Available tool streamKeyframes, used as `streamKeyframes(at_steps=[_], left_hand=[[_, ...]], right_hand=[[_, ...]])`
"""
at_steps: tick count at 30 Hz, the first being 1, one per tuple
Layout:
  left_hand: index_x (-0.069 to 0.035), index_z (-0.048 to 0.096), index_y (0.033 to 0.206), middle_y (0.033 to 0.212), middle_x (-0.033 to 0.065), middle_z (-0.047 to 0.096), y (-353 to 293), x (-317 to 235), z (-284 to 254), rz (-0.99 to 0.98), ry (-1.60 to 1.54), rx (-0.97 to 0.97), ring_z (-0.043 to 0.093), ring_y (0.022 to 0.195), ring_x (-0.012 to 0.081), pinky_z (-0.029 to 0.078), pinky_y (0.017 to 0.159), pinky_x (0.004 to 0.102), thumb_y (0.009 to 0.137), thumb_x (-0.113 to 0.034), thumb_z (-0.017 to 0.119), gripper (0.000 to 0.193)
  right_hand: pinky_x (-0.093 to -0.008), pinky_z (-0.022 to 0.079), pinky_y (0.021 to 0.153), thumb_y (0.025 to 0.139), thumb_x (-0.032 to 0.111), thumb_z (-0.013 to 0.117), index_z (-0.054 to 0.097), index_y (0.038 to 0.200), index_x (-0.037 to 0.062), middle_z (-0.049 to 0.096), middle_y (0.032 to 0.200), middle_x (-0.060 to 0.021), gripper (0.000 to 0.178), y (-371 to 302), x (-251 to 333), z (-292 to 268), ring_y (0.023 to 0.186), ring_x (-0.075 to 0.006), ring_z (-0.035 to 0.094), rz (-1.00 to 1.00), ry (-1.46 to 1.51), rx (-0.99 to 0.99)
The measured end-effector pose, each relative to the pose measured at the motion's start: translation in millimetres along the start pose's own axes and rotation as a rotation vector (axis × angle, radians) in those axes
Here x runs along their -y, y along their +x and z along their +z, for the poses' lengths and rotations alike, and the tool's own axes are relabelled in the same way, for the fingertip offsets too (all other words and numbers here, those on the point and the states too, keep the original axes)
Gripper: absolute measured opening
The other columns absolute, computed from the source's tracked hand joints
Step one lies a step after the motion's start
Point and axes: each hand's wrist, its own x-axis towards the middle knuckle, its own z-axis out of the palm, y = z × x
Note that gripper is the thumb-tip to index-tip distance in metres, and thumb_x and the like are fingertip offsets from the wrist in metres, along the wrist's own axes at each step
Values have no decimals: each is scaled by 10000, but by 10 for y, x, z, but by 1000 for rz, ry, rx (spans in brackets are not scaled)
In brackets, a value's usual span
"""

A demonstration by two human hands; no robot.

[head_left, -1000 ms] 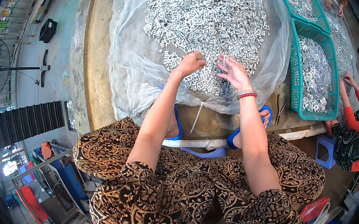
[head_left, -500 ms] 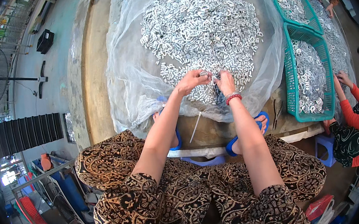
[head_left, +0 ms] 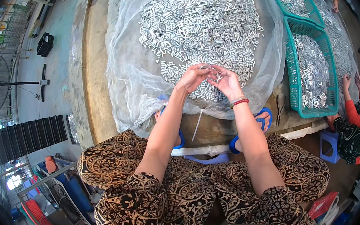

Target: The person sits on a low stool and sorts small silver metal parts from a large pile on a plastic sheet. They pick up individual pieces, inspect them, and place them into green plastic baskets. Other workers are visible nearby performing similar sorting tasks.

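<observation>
Pinching a metal piece with our left hand, frame centre | our right hand half-curled beside it, hold unclear to us | metal pile, upper centre

From where I stand, both bare forearms, the left and the right, reach forward and converge. The bare left hand is curled, thumb and fingers pinched together. The bare right hand has its palm turned partly upward, fingers loosely bent toward the left fingertips, close by; whether they touch, I can't tell.
</observation>
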Motion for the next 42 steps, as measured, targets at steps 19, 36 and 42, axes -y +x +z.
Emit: streamKeyframes(at_steps=[19,36,42], left_hand=[[9,542,953,918,232,603,-204,608,-913,135,1854,-584,603,869,398,485,767,469,754,-266,695,373],[-53,591,958,757,27,544,-245,-8,-544,229,8,-252,522,604,124,416,462,249,877,-258,613,222],[-78,547,931,865,53,538,-105,-44,-448,159,-192,-270,483,652,100,308,387,141,889,-297,602,230]], right_hand=[[-361,522,751,913,92,479,427,1309,48,576,1052,-130,402,-223,324,-133,817,-233,613,27,-362,-83],[-211,452,534,823,126,551,624,988,47,598,753,-29,197,-272,203,-95,681,-122,611,104,-889,-96],[-461,489,691,762,225,672,539,999,57,622,915,-178,320,-369,-533,-294,804,-370,616,-292,-2145,-184]])
